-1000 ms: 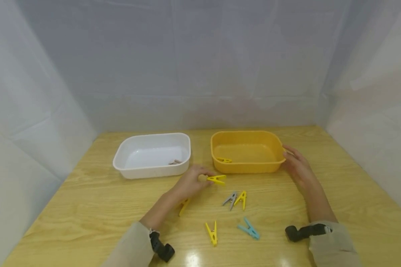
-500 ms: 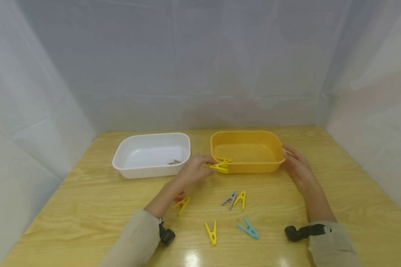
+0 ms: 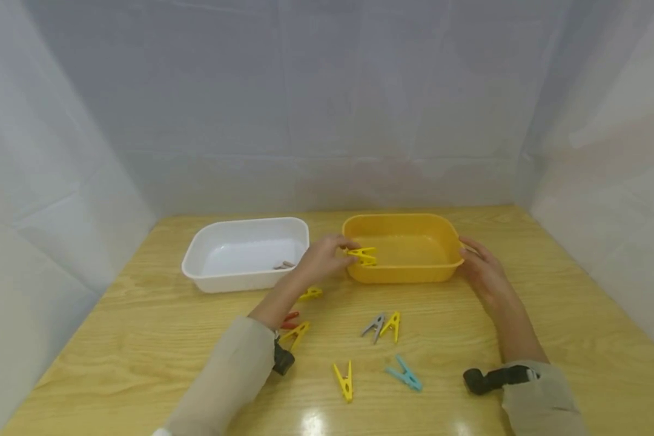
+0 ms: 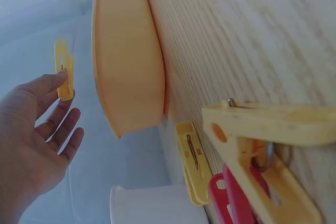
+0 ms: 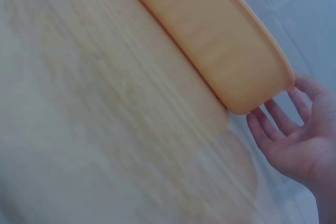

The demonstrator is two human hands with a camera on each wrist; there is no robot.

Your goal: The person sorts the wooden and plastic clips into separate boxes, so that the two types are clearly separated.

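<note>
My left hand point(image 3: 344, 253) pinches a yellow clothespin point(image 3: 364, 254) at its fingertips, just over the left rim of the yellow tub point(image 3: 414, 275). The left wrist view shows that clothespin point(image 4: 64, 59) at the tip of one finger point(image 4: 50, 83), the other fingers loosely spread, beside the yellow tub point(image 4: 128, 61). My right hand point(image 3: 476, 257) rests with relaxed fingers against the tub's right end. In the right wrist view its fingers point(image 5: 275, 121) lie next to the yellow tub point(image 5: 210, 30).
A white tub point(image 3: 240, 280) left of the yellow one holds a brownish clothespin point(image 3: 284, 264). Loose clothespins lie on the wooden table: yellow point(image 3: 310, 293), red point(image 3: 290, 319), yellow point(image 3: 297, 333), grey point(image 3: 375, 326), yellow point(image 3: 393, 325), yellow point(image 3: 345, 380), blue point(image 3: 405, 372). White walls enclose three sides.
My left hand has carried the yellow clothespin up and back, from the table in front of the yellow tub to its left rim. Clothespins beneath the arm came into sight. The right hand stayed put.
</note>
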